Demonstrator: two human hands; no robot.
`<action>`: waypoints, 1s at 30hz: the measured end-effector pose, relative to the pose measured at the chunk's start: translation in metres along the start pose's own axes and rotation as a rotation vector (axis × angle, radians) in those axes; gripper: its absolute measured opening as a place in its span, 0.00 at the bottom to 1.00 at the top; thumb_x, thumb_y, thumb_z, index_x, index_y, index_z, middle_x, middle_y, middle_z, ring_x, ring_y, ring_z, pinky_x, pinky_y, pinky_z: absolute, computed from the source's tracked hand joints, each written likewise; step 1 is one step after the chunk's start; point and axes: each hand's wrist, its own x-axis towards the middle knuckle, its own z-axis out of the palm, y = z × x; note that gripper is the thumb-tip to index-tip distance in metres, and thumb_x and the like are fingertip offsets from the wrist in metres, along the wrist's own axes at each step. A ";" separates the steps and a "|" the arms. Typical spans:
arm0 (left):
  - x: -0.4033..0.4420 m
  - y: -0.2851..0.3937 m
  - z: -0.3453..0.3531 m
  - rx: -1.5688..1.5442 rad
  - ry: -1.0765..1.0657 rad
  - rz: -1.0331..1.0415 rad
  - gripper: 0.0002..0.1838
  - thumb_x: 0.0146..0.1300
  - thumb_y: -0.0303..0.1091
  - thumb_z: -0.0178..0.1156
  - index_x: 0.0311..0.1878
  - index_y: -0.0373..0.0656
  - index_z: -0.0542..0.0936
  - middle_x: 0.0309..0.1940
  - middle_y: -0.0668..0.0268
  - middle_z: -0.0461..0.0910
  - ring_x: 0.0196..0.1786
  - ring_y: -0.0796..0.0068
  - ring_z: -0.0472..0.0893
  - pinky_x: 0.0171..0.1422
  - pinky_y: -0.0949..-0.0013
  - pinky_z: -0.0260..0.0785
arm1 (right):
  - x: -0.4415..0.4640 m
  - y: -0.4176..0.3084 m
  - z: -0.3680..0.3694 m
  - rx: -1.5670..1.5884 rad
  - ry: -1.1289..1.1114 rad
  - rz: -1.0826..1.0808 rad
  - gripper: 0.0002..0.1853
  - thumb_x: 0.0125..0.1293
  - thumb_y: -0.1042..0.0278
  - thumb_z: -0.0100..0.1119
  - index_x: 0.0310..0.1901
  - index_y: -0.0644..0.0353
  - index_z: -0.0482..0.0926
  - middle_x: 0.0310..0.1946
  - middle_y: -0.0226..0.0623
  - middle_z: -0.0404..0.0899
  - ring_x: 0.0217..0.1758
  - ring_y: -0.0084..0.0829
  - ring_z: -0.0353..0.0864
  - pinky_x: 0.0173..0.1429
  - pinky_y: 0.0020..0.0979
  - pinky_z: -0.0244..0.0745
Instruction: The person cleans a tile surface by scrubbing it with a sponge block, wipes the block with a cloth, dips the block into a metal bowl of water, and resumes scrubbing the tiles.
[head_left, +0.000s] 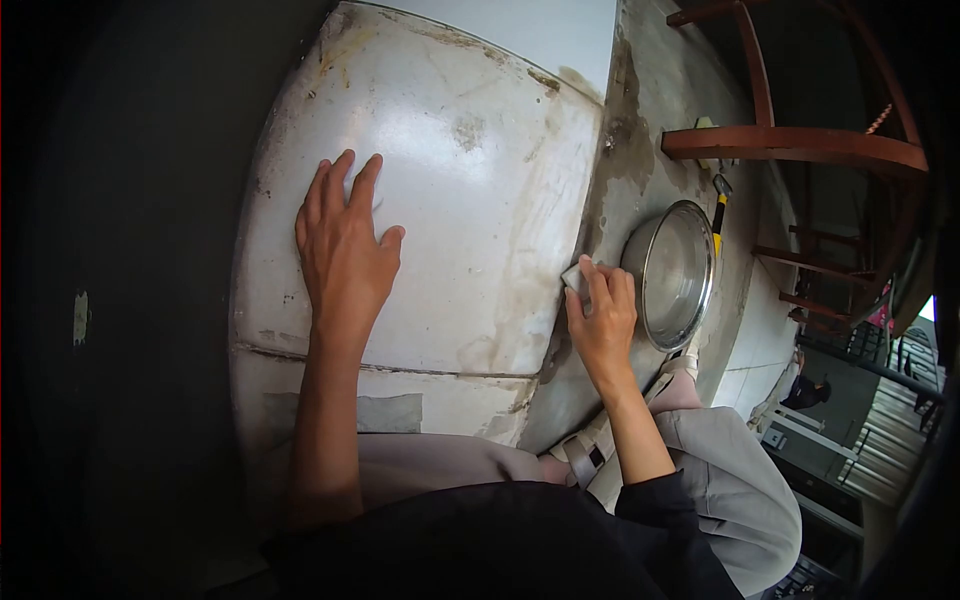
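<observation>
My left hand [345,245] rests on a stained white tile [450,220], palm down with its fingers spread. My right hand [605,322] pinches a small pale grey, flat-edged piece [574,278] at the tile's right edge, where it meets the wet grey concrete [640,120]. Fingers cover most of that piece, so its exact kind does not show. Just right of this hand stands a round metal basin [678,275], seemingly with some liquid inside. Brown smears and dirt mark the tile's edges.
A tool with a yellow and black handle [719,215] lies beyond the basin. Reddish-brown metal frames [790,147] stand at upper right. My sandalled feet [585,455] are close below the basin. A dark surface [130,300] fills the left side.
</observation>
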 end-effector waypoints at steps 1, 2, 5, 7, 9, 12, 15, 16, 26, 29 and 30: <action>0.000 0.000 -0.001 -0.005 -0.002 0.004 0.38 0.55 0.29 0.72 0.71 0.49 0.70 0.73 0.61 0.63 0.78 0.59 0.58 0.81 0.51 0.51 | 0.010 0.003 0.002 -0.016 0.023 -0.003 0.25 0.50 0.79 0.69 0.54 0.64 0.79 0.40 0.43 0.76 0.44 0.43 0.75 0.48 0.40 0.75; -0.001 0.001 -0.001 -0.013 -0.003 0.009 0.38 0.55 0.29 0.72 0.70 0.48 0.70 0.73 0.60 0.63 0.78 0.59 0.58 0.81 0.51 0.50 | 0.016 0.005 0.003 -0.014 0.034 0.018 0.25 0.51 0.78 0.71 0.54 0.62 0.80 0.41 0.41 0.76 0.45 0.42 0.76 0.48 0.40 0.74; -0.001 0.000 0.000 0.002 -0.002 0.007 0.38 0.55 0.29 0.72 0.70 0.48 0.70 0.73 0.60 0.63 0.78 0.59 0.58 0.81 0.51 0.50 | -0.004 -0.002 -0.001 0.001 -0.010 0.043 0.25 0.51 0.78 0.71 0.54 0.62 0.80 0.41 0.41 0.76 0.45 0.42 0.76 0.49 0.40 0.74; 0.000 0.001 -0.002 -0.009 -0.005 0.006 0.38 0.55 0.29 0.72 0.70 0.48 0.70 0.73 0.60 0.63 0.78 0.59 0.58 0.81 0.51 0.50 | -0.019 -0.006 -0.005 0.011 -0.034 0.011 0.25 0.51 0.78 0.70 0.54 0.63 0.79 0.41 0.42 0.76 0.44 0.43 0.76 0.47 0.40 0.75; 0.001 0.002 -0.002 -0.016 -0.006 0.008 0.38 0.55 0.29 0.72 0.70 0.47 0.70 0.73 0.60 0.63 0.78 0.58 0.58 0.81 0.51 0.50 | -0.018 -0.004 -0.004 0.008 -0.021 -0.001 0.26 0.50 0.79 0.69 0.55 0.64 0.79 0.41 0.43 0.76 0.44 0.43 0.76 0.46 0.40 0.75; -0.001 0.000 -0.001 -0.011 -0.001 0.011 0.38 0.55 0.29 0.72 0.70 0.47 0.70 0.73 0.59 0.63 0.78 0.58 0.58 0.81 0.51 0.50 | 0.005 0.004 0.005 -0.013 0.038 0.003 0.26 0.49 0.79 0.70 0.54 0.64 0.80 0.41 0.43 0.76 0.44 0.43 0.76 0.46 0.40 0.75; 0.000 0.001 -0.001 -0.010 0.003 0.016 0.38 0.55 0.29 0.72 0.70 0.47 0.70 0.73 0.59 0.63 0.78 0.58 0.58 0.81 0.51 0.51 | 0.006 0.003 0.003 -0.021 0.031 0.008 0.27 0.49 0.80 0.70 0.55 0.63 0.80 0.41 0.42 0.76 0.45 0.42 0.76 0.47 0.39 0.75; 0.000 0.002 -0.003 -0.010 0.000 0.011 0.38 0.55 0.29 0.72 0.70 0.47 0.70 0.73 0.59 0.63 0.78 0.58 0.58 0.81 0.51 0.51 | -0.008 -0.002 0.000 -0.003 0.000 0.014 0.27 0.49 0.79 0.71 0.55 0.62 0.80 0.41 0.42 0.76 0.45 0.43 0.76 0.48 0.39 0.75; -0.001 0.000 0.000 -0.010 0.008 0.018 0.38 0.55 0.29 0.72 0.70 0.47 0.71 0.73 0.59 0.63 0.78 0.58 0.58 0.81 0.50 0.50 | 0.002 -0.002 0.006 0.056 0.047 0.038 0.25 0.50 0.78 0.71 0.54 0.63 0.80 0.41 0.43 0.77 0.46 0.43 0.77 0.50 0.40 0.75; 0.000 0.001 -0.001 -0.011 0.001 0.011 0.38 0.55 0.29 0.72 0.70 0.48 0.70 0.73 0.60 0.63 0.78 0.59 0.58 0.81 0.51 0.50 | -0.020 -0.016 0.003 0.155 0.026 0.018 0.25 0.51 0.78 0.70 0.54 0.63 0.80 0.42 0.43 0.78 0.45 0.43 0.77 0.50 0.40 0.75; 0.000 0.001 0.000 -0.006 0.000 0.008 0.38 0.55 0.29 0.72 0.71 0.49 0.70 0.73 0.61 0.63 0.78 0.59 0.57 0.81 0.51 0.50 | -0.018 -0.015 0.006 0.170 0.035 0.025 0.25 0.51 0.78 0.70 0.54 0.63 0.80 0.42 0.43 0.78 0.46 0.44 0.77 0.50 0.40 0.75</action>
